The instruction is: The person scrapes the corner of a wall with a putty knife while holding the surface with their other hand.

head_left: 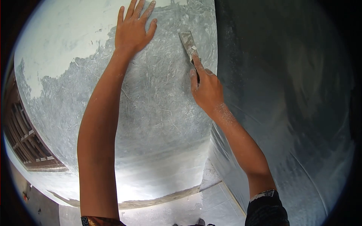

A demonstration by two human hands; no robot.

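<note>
My left hand (134, 30) lies flat against the upper part of a wall (151, 101), its fingers spread and dusted with white. To its right, my right hand (206, 84) is wrapped round the dark handle of a scraper (187, 42), with the index finger stretched along it. The scraper's flat metal blade points up and to the left, over the grey, streaky area of the wall. Pale specks cover the blade and my right wrist. White coating (71, 34) shows on the wall's upper left, with a ragged edge against the grey.
Dark sheeting (286, 105) hangs along the right side, beside the wall's edge. A brown slatted window or grille (28, 135) is at the far left. Below are a pale floor (162, 214) and the tips of two shoes (201, 222).
</note>
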